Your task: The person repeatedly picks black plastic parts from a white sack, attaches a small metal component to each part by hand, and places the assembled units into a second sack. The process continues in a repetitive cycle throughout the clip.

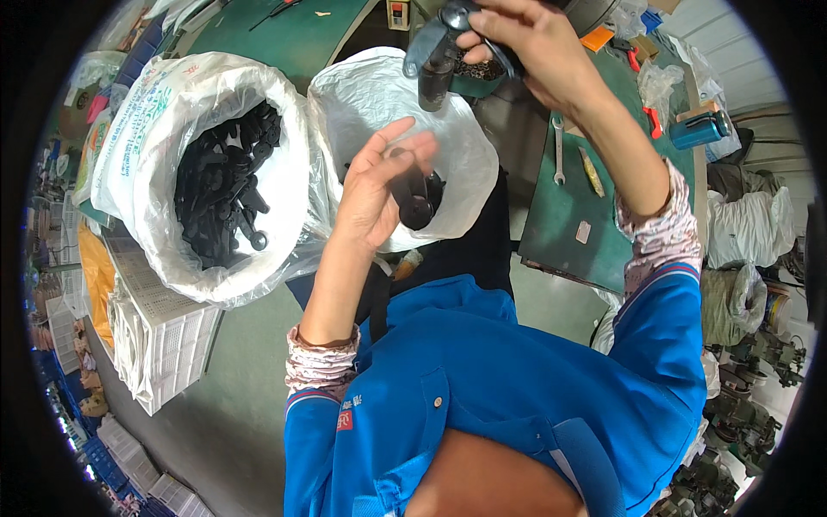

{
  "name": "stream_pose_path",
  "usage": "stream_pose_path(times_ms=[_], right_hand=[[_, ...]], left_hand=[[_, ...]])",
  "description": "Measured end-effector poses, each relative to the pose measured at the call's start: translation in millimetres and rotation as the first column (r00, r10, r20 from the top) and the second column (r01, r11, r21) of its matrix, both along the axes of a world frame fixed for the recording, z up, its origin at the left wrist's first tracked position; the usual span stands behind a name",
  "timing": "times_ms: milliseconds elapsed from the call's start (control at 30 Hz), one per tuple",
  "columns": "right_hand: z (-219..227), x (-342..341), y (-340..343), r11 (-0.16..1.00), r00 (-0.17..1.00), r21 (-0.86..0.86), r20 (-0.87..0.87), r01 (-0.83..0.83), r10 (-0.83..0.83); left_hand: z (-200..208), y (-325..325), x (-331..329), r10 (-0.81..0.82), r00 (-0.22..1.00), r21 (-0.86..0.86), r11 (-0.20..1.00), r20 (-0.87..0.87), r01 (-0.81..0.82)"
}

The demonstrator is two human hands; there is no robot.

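My left hand (379,185) is raised palm up over the white-lined bag (336,90) in front of me, its fingers stretched but smeared by motion. Against those fingers shows a black lever-shaped part (415,207) with a round end; whether it is gripped or loose I cannot tell. At the top, my right hand (538,47) has its fingers curled round a dark lever (504,62) beside a dark cylindrical fixture (437,73) with a round top. A second bag (289,138) on the left holds many similar black parts (226,177).
A green bench (568,228) on the right carries a wrench (559,151), a yellow-handled tool (592,172) and a blue cylinder (698,129). White plastic crates (172,345) stand below the left bag. Another green surface (293,43) lies at the back left.
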State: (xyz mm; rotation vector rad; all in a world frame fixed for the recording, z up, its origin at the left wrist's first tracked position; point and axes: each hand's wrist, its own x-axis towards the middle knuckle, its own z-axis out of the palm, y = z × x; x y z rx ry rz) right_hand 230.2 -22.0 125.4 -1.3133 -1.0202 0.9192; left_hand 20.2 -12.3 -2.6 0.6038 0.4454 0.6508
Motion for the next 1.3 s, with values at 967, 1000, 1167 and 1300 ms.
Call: stream_pose_path(times_ms=[967, 1000, 1167, 1300], right_hand=[[-92.7, -28.0, -49.4, 0.987, 0.846, 0.045, 0.521, -0.157, 0.111], [-91.7, -28.2, -50.2, 0.986, 0.828, 0.004, 0.544, -0.169, 0.139], [-97.4, -31.7, -49.3, 0.983, 0.850, 0.035, 0.509, -0.179, 0.137], [-94.6, -36.3, -55.2, 0.977, 0.977, -0.098, 0.081, -0.190, 0.198]], left_hand=[[1.4, -19.2, 13.7, 0.103, 0.990, 0.156, 0.984, -0.098, -0.087], [-0.2, -22.8, 11.9, 0.159, 0.967, 0.289, 0.952, -0.199, -0.098], [-2.1, -12.0, -3.8, 0.177, 0.952, 0.334, 0.938, -0.249, -0.087], [3.9, -15.8, -4.3, 0.066, 0.979, 0.269, 0.963, -0.192, -0.012]])
